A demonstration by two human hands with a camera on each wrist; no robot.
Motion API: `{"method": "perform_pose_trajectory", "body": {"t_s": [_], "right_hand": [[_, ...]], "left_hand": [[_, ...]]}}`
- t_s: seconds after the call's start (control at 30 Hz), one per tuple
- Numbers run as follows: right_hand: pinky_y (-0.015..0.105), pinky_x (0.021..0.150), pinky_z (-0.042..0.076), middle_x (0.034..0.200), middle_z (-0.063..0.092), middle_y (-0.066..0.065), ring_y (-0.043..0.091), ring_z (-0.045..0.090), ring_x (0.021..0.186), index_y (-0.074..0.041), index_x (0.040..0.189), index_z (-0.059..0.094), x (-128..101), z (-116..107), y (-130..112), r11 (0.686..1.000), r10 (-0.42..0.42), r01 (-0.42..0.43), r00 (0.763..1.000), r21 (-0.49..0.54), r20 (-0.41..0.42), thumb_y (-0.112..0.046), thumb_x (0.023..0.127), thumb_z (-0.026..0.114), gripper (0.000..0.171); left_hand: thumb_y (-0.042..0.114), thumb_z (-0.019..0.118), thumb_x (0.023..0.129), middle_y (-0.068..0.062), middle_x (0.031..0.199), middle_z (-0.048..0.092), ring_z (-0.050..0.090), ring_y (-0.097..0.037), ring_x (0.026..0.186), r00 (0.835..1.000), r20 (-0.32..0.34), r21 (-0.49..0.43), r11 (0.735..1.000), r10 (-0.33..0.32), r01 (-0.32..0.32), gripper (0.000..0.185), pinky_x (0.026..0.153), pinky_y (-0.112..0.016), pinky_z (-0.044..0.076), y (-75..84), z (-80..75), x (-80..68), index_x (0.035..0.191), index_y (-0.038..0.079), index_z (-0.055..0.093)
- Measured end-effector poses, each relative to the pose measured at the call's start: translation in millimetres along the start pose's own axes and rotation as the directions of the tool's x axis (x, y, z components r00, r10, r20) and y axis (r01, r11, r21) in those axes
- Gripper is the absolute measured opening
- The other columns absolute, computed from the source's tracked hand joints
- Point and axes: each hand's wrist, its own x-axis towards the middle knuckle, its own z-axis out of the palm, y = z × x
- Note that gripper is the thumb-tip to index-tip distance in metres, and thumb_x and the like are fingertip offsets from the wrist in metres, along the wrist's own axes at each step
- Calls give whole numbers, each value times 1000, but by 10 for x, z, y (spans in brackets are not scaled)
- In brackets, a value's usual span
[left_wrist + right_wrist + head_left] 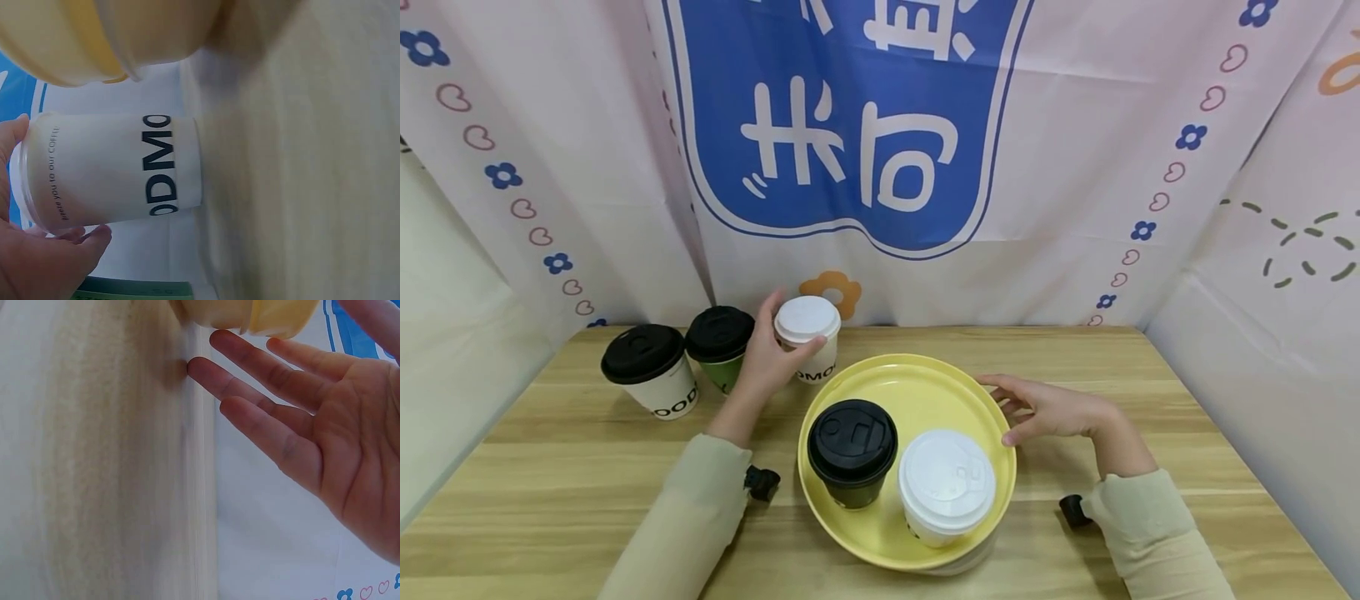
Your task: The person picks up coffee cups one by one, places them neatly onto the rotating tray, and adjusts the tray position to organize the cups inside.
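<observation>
At the left stand a white paper cup with black lid (650,369) and a green cup with black lid (720,344). The left hand (765,354) grips the white paper cup with white lid (808,337), upright on the wooden table (1150,392), just behind the round yellow plate (917,379). The right hand (1048,408), fingers spread straight, rests at the plate's right rim.

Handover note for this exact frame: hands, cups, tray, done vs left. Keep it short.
Left hand: grips the white-lidded cup, which stands on the table behind the yellow tray.
Right hand: open, fingers straight at the tray's right rim.
Done: two cups on the tray, the black-lidded cup and the white-lidded tray cup.
Left, judging by the layout: the gripped cup, the green cup and the far-left cup are off the tray.
</observation>
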Motion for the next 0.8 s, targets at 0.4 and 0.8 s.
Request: {"method": "perform_pose_trajectory", "body": {"t_s": [0.4,0.8], "right_hand": [[62,108,39,144,44,30,45,51,127,2,156,18,-24,-2,-12,1000,-9,9,1000,-15,0,-12,90,73,87],[59,109,39,144,47,26,42,51,129,-2,157,18,-6,-9,16,1000,0,0,1000,-9,0,-14,90,74,88]], "left_hand": [[31,82,82,-20,161,23,29,-39,146,995,63,72,995,-71,67,113,118,-58,27,-81,30,31,160,13,1],[21,83,81,-19,156,33,36,-38,142,999,45,70,997,-23,20,102,117,-57,29,-79,47,35,157,8,16]]}}
